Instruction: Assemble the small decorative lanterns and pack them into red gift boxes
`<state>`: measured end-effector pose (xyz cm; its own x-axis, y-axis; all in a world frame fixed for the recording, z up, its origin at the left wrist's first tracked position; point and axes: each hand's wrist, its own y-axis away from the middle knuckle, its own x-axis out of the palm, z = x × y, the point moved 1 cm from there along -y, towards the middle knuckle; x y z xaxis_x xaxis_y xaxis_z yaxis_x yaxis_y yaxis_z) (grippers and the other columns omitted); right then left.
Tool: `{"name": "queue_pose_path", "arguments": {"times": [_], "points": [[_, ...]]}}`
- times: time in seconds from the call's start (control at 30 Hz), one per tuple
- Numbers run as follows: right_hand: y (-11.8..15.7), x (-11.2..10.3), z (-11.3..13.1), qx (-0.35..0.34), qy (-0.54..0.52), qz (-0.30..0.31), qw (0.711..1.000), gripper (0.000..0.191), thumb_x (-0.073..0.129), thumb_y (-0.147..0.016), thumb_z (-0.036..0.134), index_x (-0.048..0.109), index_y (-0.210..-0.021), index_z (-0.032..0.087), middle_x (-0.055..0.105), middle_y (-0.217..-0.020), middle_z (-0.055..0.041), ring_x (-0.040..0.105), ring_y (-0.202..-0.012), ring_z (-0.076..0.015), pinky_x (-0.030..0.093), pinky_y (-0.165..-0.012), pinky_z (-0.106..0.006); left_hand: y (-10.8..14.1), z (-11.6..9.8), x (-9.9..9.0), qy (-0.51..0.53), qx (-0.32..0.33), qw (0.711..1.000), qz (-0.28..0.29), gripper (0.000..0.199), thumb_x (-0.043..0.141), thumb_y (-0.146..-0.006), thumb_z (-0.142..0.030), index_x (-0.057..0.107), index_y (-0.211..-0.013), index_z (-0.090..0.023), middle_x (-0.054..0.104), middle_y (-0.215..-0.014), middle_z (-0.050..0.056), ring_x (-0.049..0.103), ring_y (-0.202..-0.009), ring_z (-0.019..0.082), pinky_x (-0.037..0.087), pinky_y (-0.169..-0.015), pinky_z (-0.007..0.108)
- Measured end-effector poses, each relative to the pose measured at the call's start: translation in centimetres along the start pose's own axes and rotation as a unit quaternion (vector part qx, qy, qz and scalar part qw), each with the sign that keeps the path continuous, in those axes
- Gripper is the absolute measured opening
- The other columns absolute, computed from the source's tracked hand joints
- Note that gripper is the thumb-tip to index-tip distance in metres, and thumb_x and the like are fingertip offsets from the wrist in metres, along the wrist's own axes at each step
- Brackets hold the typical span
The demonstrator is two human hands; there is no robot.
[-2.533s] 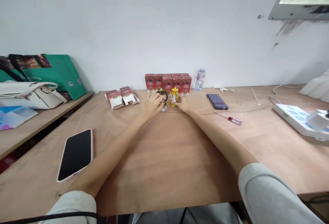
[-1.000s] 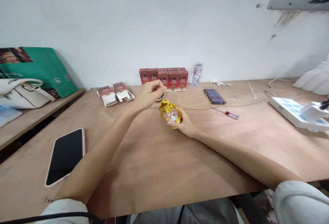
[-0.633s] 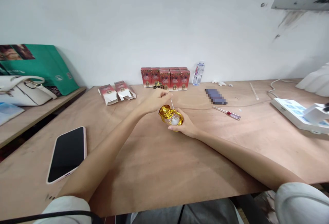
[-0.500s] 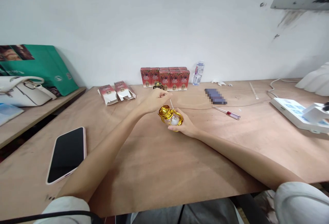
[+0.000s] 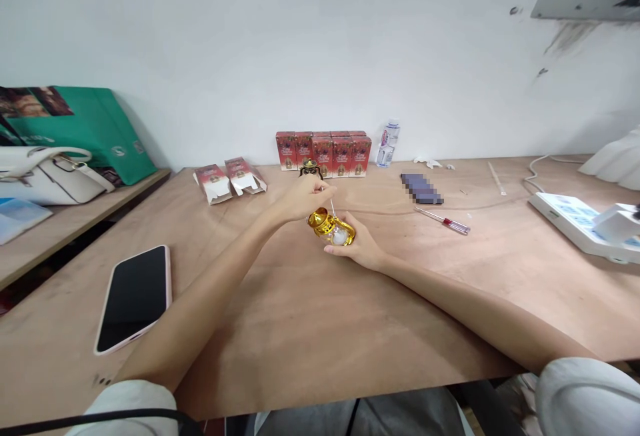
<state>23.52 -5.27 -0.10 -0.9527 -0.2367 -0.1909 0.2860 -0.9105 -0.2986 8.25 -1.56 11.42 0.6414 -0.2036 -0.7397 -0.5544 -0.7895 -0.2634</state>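
Observation:
My right hand (image 5: 364,247) is wrapped round a small gold lantern (image 5: 327,223) with a clear body, tilted with its cap to the left. My left hand (image 5: 306,196) is just above and behind the lantern, its fingers pinched on a thin metal rod (image 5: 333,207) that slants down to the lantern's side. Whether the rod's tip touches the lantern is too small to tell. Behind my left hand a dark ornate lantern (image 5: 311,168) stands in front of red boxes (image 5: 342,156).
Two opened red boxes (image 5: 213,181) lie at the back left. A phone (image 5: 135,297) is beside my left forearm. On the right are a screwdriver (image 5: 453,224), a blurred dark packet (image 5: 423,189) and a power strip (image 5: 580,219). A bottle (image 5: 389,144) stands by the wall.
The gold lantern has tilted slightly in my right hand. My left hand still pinches the rod beside it. The whole view has shifted a little.

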Motion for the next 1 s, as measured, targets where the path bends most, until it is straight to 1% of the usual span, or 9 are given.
{"name": "queue_pose_path", "arguments": {"times": [0.17, 0.27, 0.37, 0.47, 0.53, 0.63, 0.7, 0.83, 1.0], "points": [[-0.2, 0.3, -0.2, 0.010, -0.043, -0.015, 0.999, 0.052, 0.084, -0.056, 0.044, 0.057, -0.096, 0.022, 0.064, -0.092, -0.0015, 0.059, -0.082, -0.0192, 0.048, -0.076, -0.034, -0.2, 0.2, -0.3, 0.006, 0.006, 0.999, -0.031, 0.044, 0.045, -0.083, -0.042, 0.023, -0.053, -0.020, 0.020, -0.052, -0.004, 0.019, -0.048, 0.007, 0.015, -0.047, 0.024], [-0.5, 0.2, -0.1, 0.011, -0.079, -0.023, 0.997, 0.052, 0.082, -0.059, 0.044, 0.057, -0.098, 0.021, 0.066, -0.094, -0.0024, 0.060, -0.086, -0.0196, 0.048, -0.081, -0.034, 0.1, -0.1, -0.6, 0.051, 0.027, 0.998, -0.014, 0.043, 0.043, -0.085, -0.044, 0.023, -0.055, -0.020, 0.018, -0.054, -0.004, 0.017, -0.049, 0.006, 0.014, -0.046, 0.024], [-0.7, 0.1, -0.1, 0.023, -0.098, -0.029, 0.995, 0.052, 0.080, -0.061, 0.043, 0.057, -0.100, 0.019, 0.066, -0.095, -0.0032, 0.060, -0.088, -0.0197, 0.047, -0.083, -0.035, 0.4, -0.6, -0.9, 0.067, 0.020, 0.998, -0.001, 0.044, 0.045, -0.085, -0.044, 0.023, -0.055, -0.020, 0.018, -0.054, -0.005, 0.016, -0.048, 0.006, 0.012, -0.045, 0.023], [-0.6, 0.2, -0.1, 0.011, -0.096, -0.026, 0.995, 0.055, 0.083, -0.057, 0.041, 0.057, -0.101, 0.020, 0.065, -0.099, -0.0037, 0.059, -0.091, -0.0200, 0.047, -0.084, -0.034, 0.5, -0.7, -1.2, 0.099, -0.040, 0.994, 0.019, 0.047, 0.050, -0.085, -0.043, 0.023, -0.053, -0.021, 0.017, -0.050, -0.006, 0.014, -0.045, 0.005, 0.011, -0.043, 0.021], [-0.4, 0.3, -0.1, 0.006, -0.090, -0.007, 0.996, 0.055, 0.084, -0.055, 0.041, 0.058, -0.099, 0.020, 0.065, -0.099, -0.0034, 0.058, -0.091, -0.0199, 0.047, -0.083, -0.033, 0.5, -0.4, -1.4, 0.149, -0.099, 0.981, 0.073, 0.051, 0.053, -0.084, -0.043, 0.022, -0.051, -0.021, 0.015, -0.047, -0.008, 0.012, -0.042, 0.004, 0.010, -0.041, 0.020], [-0.2, 0.5, 0.0, 0.006, -0.085, 0.028, 0.996, 0.056, 0.085, -0.053, 0.041, 0.059, -0.099, 0.021, 0.064, -0.096, -0.0022, 0.059, -0.088, -0.0192, 0.047, -0.081, -0.032, 0.4, 0.3, -1.4, 0.223, -0.160, 0.946, 0.174, 0.055, 0.058, -0.082, -0.044, 0.020, -0.049, -0.021, 0.014, -0.045, -0.009, 0.010, -0.040, 0.003, 0.009, -0.039, 0.018], [-0.1, 0.5, 0.0, 0.006, -0.086, 0.045, 0.995, 0.057, 0.086, -0.052, 0.040, 0.059, -0.098, 0.020, 0.064, -0.094, -0.0012, 0.059, -0.085, -0.0182, 0.047, -0.080, -0.032, 0.4, 0.6, -1.0, 0.242, -0.192, 0.930, 0.201, 0.057, 0.063, -0.079, -0.045, 0.020, -0.049, -0.021, 0.014, -0.044, -0.009, 0.010, -0.039, 0.002, 0.008, -0.038, 0.017], [-0.1, 0.5, 0.0, 0.006, -0.094, 0.063, 0.994, 0.055, 0.087, -0.050, 0.036, 0.059, -0.095, 0.020, 0.063, -0.087, 0.0007, 0.058, -0.080, -0.0160, 0.047, -0.076, -0.029, 0.3, 0.9, -0.1, 0.236, -0.252, 0.920, 0.188, 0.055, 0.073, -0.070, -0.043, 0.026, -0.052, -0.020, 0.019, -0.046, -0.009, 0.014, -0.038, 0.002, 0.009, -0.035, 0.015], [-0.3, 0.5, -0.1, 0.007, -0.108, 0.058, 0.992, 0.056, 0.087, -0.051, 0.036, 0.060, -0.097, 0.019, 0.064, -0.091, -0.0005, 0.059, -0.084, -0.0172, 0.048, -0.078, -0.030, 0.2, 1.2, 0.3, 0.256, -0.258, 0.919, 0.154, 0.055, 0.074, -0.069, -0.043, 0.028, -0.053, -0.019, 0.022, -0.047, -0.009, 0.016, -0.037, 0.001, 0.012, -0.035, 0.014]]}}
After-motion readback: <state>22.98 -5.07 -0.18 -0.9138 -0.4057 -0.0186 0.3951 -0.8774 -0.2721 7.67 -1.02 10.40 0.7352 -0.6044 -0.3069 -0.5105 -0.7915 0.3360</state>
